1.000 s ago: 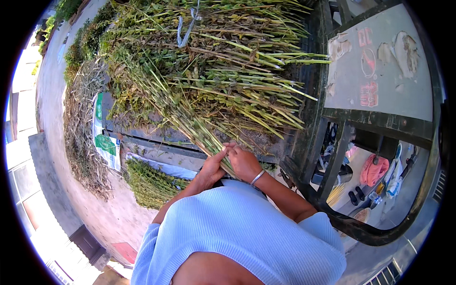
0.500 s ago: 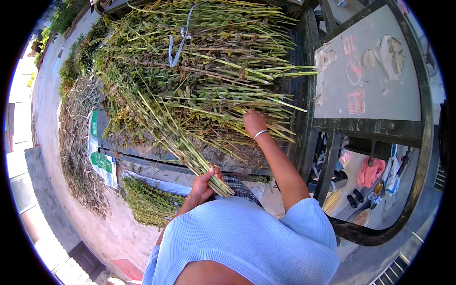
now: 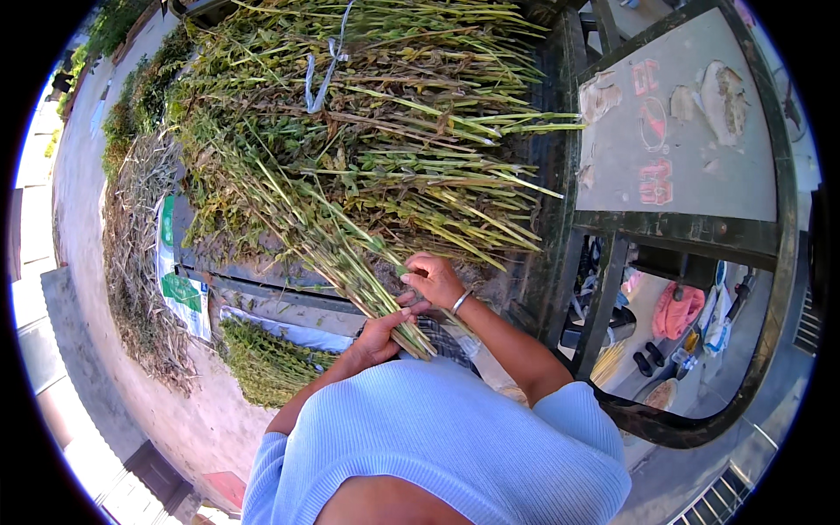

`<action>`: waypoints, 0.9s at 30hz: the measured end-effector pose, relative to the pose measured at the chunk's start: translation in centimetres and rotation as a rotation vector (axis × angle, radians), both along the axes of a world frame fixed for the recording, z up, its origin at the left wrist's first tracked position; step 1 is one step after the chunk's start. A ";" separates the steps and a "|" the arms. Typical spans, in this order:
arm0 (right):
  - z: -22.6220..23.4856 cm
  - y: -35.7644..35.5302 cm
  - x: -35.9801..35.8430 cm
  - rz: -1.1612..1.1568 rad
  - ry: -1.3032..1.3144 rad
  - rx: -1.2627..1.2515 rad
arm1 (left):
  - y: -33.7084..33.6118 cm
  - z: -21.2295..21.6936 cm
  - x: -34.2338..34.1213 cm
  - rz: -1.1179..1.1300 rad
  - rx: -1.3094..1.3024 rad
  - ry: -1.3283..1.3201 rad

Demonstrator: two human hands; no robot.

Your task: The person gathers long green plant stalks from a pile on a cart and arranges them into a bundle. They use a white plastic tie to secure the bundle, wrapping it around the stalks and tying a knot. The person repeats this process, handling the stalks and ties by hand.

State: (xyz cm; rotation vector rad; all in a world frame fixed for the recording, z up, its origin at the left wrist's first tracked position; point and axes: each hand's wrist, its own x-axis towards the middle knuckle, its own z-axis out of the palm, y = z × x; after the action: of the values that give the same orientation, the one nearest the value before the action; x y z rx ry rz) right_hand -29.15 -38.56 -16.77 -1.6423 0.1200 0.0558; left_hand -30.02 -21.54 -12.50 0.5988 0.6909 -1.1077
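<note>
My left hand (image 3: 379, 339) is wrapped round the cut ends of a bundle of plant stalks (image 3: 360, 287), close to my body. The bundle slants up to the left, its leafy green-brown tops lying over the pile. Just right of it, my right hand (image 3: 435, 282), with a bracelet on the wrist, pinches a single green stalk (image 3: 378, 246) between thumb and fingers. That stalk runs alongside the bundle. Beyond both hands a large pile of the same stalks (image 3: 420, 131) lies on a dark vehicle bed, bare ends to the right.
A pale strip (image 3: 325, 68) lies across the pile. A dark metal frame with a worn grey panel (image 3: 691, 140) stands at the right. Leafy plants (image 3: 267, 363) lie on the ground at lower left, near a white-green sack (image 3: 185, 297) and dry stalks (image 3: 140, 262).
My right hand has drawn back from the pile's stalk ends to beside the bundle, bringing a stalk with it. My left hand keeps hold of the bundle near my body.
</note>
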 end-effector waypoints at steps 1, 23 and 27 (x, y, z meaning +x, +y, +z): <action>0.6 0.6 0.6 0.006 0.020 -0.006 | -0.2 0.2 -0.1 -0.010 -0.031 -0.011; 0.6 -9.3 9.4 0.563 0.366 -0.688 | 0.8 0.0 -1.4 0.020 0.064 -0.101; 3.1 -3.2 2.9 0.578 0.171 -0.250 | -0.1 -0.6 -1.7 0.043 0.044 -0.030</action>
State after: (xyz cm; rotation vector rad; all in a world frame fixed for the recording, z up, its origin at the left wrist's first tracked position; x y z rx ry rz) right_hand -26.30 -41.74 -13.71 -1.8748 -0.2300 0.6443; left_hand -31.77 -21.60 -13.09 0.6343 0.7005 -1.0441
